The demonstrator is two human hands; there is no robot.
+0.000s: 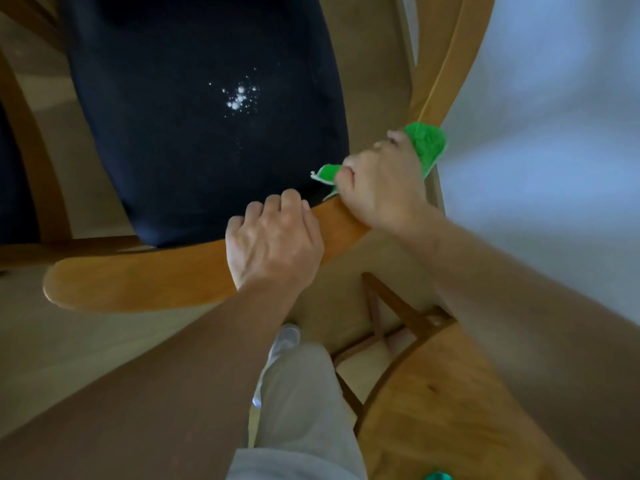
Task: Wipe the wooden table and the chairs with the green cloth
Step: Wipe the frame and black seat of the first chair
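Note:
I look down on a wooden chair with a curved top rail [138, 278] and a dark navy seat cushion [207, 116] that bears a patch of white specks. My left hand [273, 240] grips the top rail near its middle, fingers curled over the front edge. At the rail's right end my right hand [381, 188] holds the green cloth [427, 143] bunched against the wood where the rail meets the chair's side post. Part of the cloth pokes out to the left of my fingers.
The wooden table [433, 403] edge curves in at the lower right, with its legs below. A white wall [554, 133] runs along the right. My leg in grey trousers [304, 410] stands behind the chair. Another chair's wooden frame [31, 150] shows at the left on a pale floor.

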